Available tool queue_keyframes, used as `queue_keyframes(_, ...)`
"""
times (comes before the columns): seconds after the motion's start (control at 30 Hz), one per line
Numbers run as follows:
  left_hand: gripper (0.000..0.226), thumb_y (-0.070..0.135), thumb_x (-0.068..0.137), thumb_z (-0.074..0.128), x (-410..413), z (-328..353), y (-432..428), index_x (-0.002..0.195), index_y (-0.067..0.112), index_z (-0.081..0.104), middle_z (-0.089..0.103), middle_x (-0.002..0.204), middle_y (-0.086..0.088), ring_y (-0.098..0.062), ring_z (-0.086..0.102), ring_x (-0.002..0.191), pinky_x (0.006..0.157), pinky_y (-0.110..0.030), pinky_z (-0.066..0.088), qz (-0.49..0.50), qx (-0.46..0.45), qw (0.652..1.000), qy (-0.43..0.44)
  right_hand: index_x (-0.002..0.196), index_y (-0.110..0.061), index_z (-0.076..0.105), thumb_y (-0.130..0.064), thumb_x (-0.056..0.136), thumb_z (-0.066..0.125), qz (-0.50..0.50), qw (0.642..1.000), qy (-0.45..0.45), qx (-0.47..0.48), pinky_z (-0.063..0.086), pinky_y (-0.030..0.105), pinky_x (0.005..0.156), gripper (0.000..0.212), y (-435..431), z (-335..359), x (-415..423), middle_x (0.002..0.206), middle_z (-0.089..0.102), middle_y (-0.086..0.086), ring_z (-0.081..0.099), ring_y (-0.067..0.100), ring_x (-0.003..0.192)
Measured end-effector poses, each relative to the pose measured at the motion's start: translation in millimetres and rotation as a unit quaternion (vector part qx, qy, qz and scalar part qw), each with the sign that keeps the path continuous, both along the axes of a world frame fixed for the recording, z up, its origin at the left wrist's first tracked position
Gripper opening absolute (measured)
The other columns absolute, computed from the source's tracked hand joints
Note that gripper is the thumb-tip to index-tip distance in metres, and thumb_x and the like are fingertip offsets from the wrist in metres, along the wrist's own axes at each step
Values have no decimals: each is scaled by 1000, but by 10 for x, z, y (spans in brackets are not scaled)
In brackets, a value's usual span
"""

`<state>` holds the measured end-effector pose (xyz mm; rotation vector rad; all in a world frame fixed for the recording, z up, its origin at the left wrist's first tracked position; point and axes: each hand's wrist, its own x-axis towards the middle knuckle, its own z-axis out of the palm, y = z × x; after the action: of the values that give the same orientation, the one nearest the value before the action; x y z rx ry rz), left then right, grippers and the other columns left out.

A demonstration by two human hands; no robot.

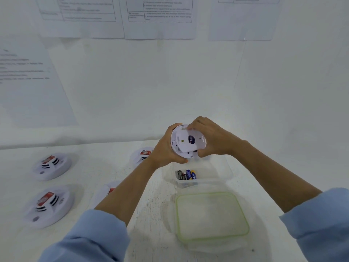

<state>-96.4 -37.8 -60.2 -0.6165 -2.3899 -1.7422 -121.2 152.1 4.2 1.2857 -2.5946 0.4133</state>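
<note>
I hold a round white smoke detector in the air above the table, its back side turned toward me. My left hand grips its left rim from below. My right hand curls over its right side, fingers on the top edge and thumb at the bottom, on a white back plate that sits tilted across the body. A dark label shows at the detector's middle. Just below stands a clear plastic container with several batteries lying in it.
The container's green-rimmed lid lies on the white table, nearer to me. Two smoke detectors sit at the left, and two more are partly hidden behind my left forearm. Printed sheets hang on the white wall.
</note>
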Motion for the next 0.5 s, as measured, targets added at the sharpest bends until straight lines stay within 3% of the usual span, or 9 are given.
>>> queue_keyframes(0.1,94,23,46,80,58,-1,-31,127,32,35,45,125,14,3,49,112,88,-18,47,2,6,1000,11,118,-7,50,-28,54,67,-23,998,-36,-35,38,23,83,70,44,27,81,105,41,-4,43,17,96)
queue_keyframes(0.3,100,-5,47,80,245,-60,-102,130,17,28,48,119,9,6,54,105,75,-15,50,15,25,999,12,118,-16,47,-3,60,75,-66,978,-175,-94,38,9,78,66,233,-82,397,113,46,-4,46,12,104)
queue_keyframes(0.5,102,-1,43,83,572,-83,-132,130,10,30,47,123,0,6,52,107,79,-13,49,50,46,997,23,123,-19,49,-6,63,76,-74,956,-284,26,43,23,88,67,429,-250,823,116,48,-6,48,12,106)
